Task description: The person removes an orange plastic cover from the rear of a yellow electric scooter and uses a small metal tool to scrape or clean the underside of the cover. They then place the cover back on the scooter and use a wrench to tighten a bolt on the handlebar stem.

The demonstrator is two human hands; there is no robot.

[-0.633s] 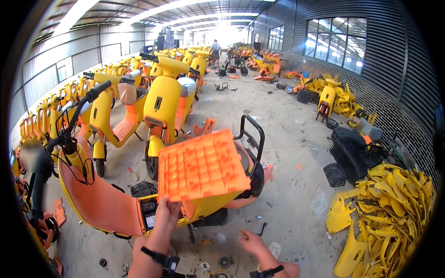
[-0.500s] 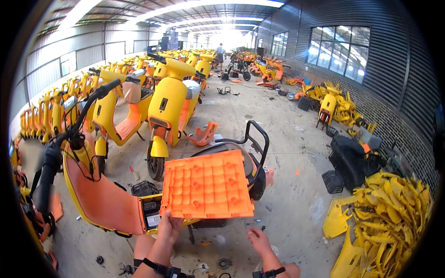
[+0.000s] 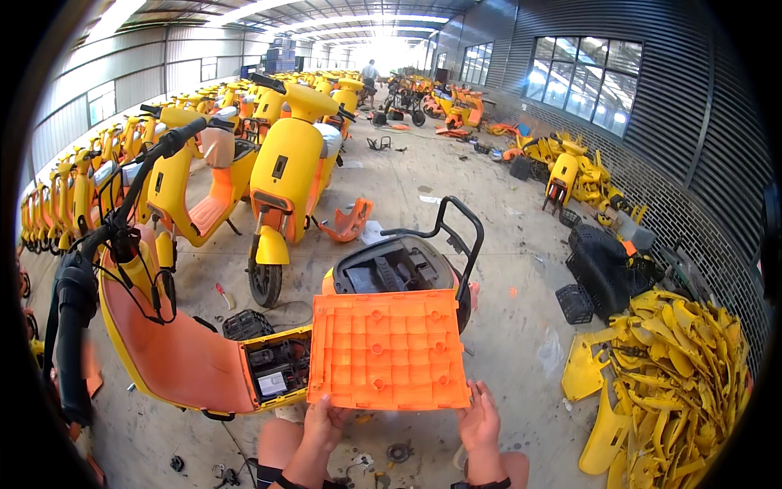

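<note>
An orange plastic panel (image 3: 389, 350) with a ribbed grid and round bosses is held up in front of me, its face turned toward me. My left hand (image 3: 324, 424) grips its lower left corner. At the lower right corner, my right hand (image 3: 479, 417) has its fingers along the edge and holds it there. Behind the panel stands a partly stripped yellow scooter (image 3: 118, 326) with an orange footboard (image 3: 183, 346). Its open compartment (image 3: 273, 371) shows wiring and a white-labelled part. The open seat bay (image 3: 391, 269) shows above the panel, which hides the scooter's middle.
Rows of yellow scooters (image 3: 289, 167) fill the left and back. On the right lie a heap of yellow body panels (image 3: 680, 379) and black parts (image 3: 603, 269). A red-handled tool (image 3: 225, 295) and an orange fairing (image 3: 349, 220) lie on the floor. A person (image 3: 370, 73) stands far off.
My right hand has come up to the panel's lower right corner. The panel has moved down and right, so more of the compartment and seat bay shows.
</note>
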